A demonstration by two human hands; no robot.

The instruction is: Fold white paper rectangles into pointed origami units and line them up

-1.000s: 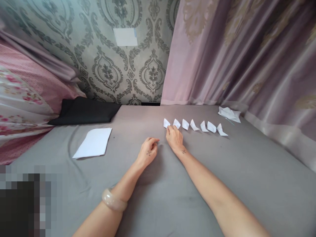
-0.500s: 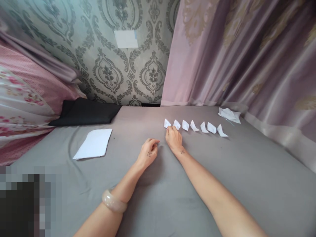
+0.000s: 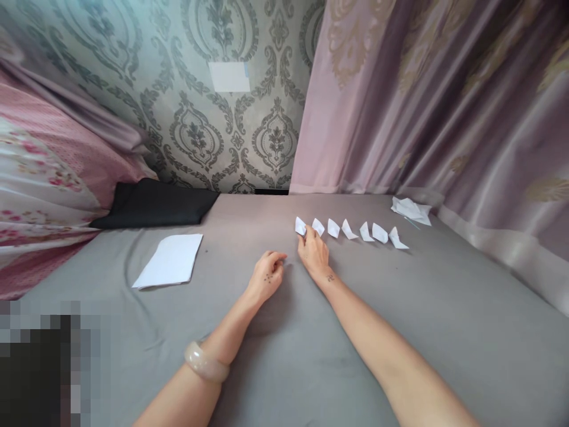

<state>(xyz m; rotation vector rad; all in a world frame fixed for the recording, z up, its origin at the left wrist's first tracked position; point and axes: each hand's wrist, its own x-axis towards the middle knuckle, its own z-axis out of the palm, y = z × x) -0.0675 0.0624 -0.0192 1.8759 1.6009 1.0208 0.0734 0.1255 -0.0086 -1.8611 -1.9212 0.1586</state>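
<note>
Several small folded white paper shapes, a bit like paper boats, stand in a row on the grey sheet. My right hand point(image 3: 313, 251) is at the leftmost folded paper point(image 3: 300, 226), thumb and index finger slightly apart at its lower right edge. Just behind those fingers stands a second folded paper point(image 3: 317, 226), partly covered by the hand. My left hand point(image 3: 268, 270) rests to the left and nearer to me, holding nothing, with its index finger stretched toward the right hand and the others loosely curled.
Left of my hands lies a stack of white paper sheets point(image 3: 171, 261), with a folded black cloth point(image 3: 155, 203) behind it. Crumpled white papers point(image 3: 412, 210) lie at the far right near the curtain point(image 3: 382, 118). A patterned wall point(image 3: 195, 136) closes off the back.
My right thumb and index finger have loosened from the leftmost folded paper, so more of it shows. My left hand has stayed in place. The view has shifted very slightly.
</note>
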